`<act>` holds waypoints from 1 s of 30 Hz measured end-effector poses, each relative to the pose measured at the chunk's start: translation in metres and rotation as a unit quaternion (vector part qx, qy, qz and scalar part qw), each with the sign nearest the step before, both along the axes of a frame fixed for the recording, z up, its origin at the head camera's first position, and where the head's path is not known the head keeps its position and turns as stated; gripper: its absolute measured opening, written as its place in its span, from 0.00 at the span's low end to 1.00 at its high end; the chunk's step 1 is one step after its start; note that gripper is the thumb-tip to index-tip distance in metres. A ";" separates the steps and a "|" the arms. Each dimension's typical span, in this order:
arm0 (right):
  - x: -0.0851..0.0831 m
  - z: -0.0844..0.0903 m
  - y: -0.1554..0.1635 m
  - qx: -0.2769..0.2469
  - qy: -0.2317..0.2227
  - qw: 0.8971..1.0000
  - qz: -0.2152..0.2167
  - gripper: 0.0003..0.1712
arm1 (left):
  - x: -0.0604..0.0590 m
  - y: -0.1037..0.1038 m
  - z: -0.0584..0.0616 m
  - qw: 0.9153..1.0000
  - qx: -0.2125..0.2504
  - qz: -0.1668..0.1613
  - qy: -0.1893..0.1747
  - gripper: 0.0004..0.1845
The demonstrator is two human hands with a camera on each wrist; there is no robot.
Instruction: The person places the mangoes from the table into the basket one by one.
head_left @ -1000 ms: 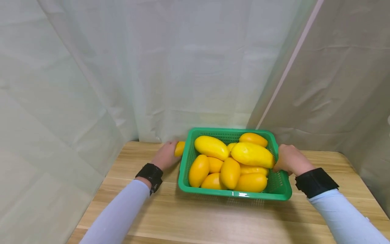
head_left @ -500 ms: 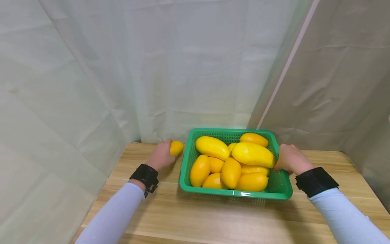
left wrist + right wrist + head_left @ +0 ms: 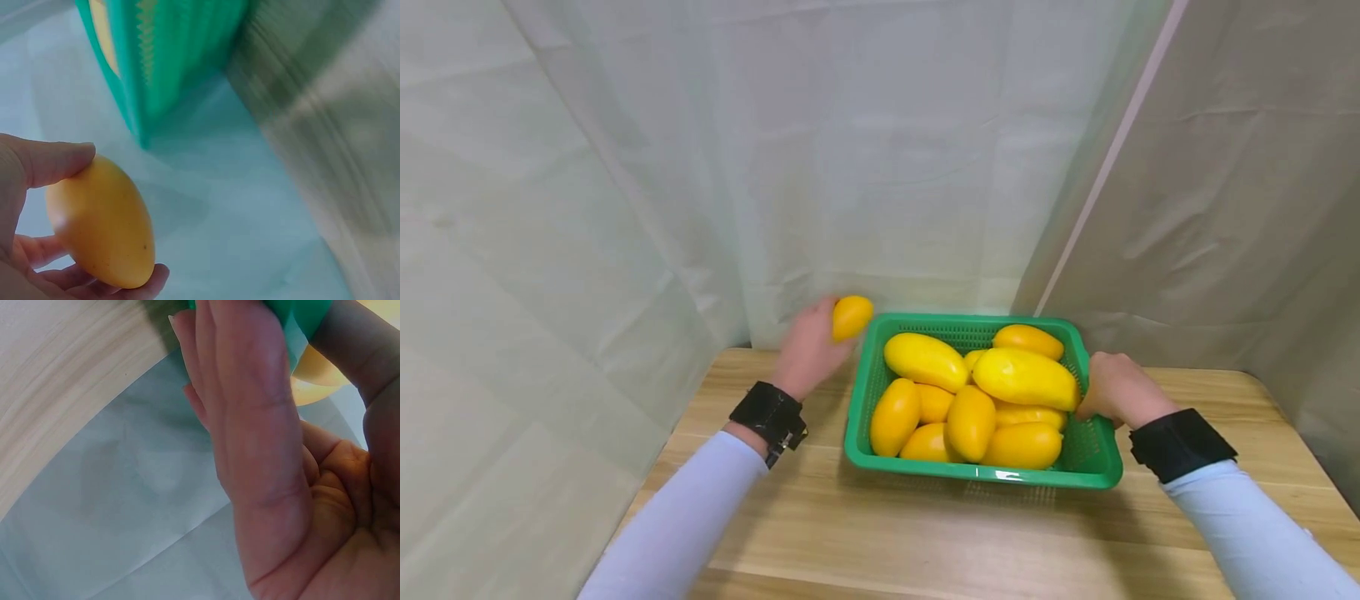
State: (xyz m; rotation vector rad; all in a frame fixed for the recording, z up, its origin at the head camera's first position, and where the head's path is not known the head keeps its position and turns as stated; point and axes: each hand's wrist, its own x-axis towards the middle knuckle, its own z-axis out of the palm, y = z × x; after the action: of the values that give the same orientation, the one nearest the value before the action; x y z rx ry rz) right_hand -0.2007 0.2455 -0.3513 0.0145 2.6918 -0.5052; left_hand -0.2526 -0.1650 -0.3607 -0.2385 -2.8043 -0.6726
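My left hand grips a yellow-orange mango just off the basket's far left corner, raised above the table. In the left wrist view the thumb lies on one side of the mango and the fingers curl under the other. A green plastic basket holds several mangoes, among them a long yellow one lying on top. My right hand grips the basket's right rim, thumb on the inner side and fingers outside. In the right wrist view a bit of green rim shows between thumb and fingers.
The basket stands on a wood-grain table, near its back edge. Pale sheeting hangs behind the table and along both sides, close to the basket's far rim. Black bands are strapped round both wrists.
My left hand first drew the mango slightly left from beside the basket, then lifted it up and to the right, level with the far rim. The right hand has kept its grip.
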 end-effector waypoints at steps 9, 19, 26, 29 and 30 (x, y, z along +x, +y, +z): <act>0.001 0.001 0.000 0.005 0.000 1.000 0.001 0.29 | 0.000 0.061 0.012 0.998 0.018 -0.052 -0.009 0.37; 0.002 0.000 0.000 0.011 0.001 1.000 0.002 0.29 | -0.005 0.110 0.009 0.995 0.043 -0.079 -0.053 0.37; 0.003 0.000 -0.001 0.004 0.001 1.000 0.002 0.28 | -0.004 0.128 0.006 0.991 0.061 -0.059 -0.106 0.37; 0.003 0.000 -0.002 0.004 0.002 1.000 0.002 0.28 | -0.004 0.135 0.003 0.989 0.065 -0.052 -0.123 0.37; 0.003 0.000 -0.002 0.004 0.003 1.000 0.002 0.28 | -0.004 0.137 0.003 0.988 0.066 -0.050 -0.127 0.37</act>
State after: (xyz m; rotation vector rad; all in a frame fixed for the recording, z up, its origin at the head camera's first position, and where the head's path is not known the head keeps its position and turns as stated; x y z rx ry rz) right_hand -0.1977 0.2439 -0.3511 0.0097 2.6989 -0.4938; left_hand -0.2571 -0.0279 -0.3581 -0.2882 -2.9858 -0.9712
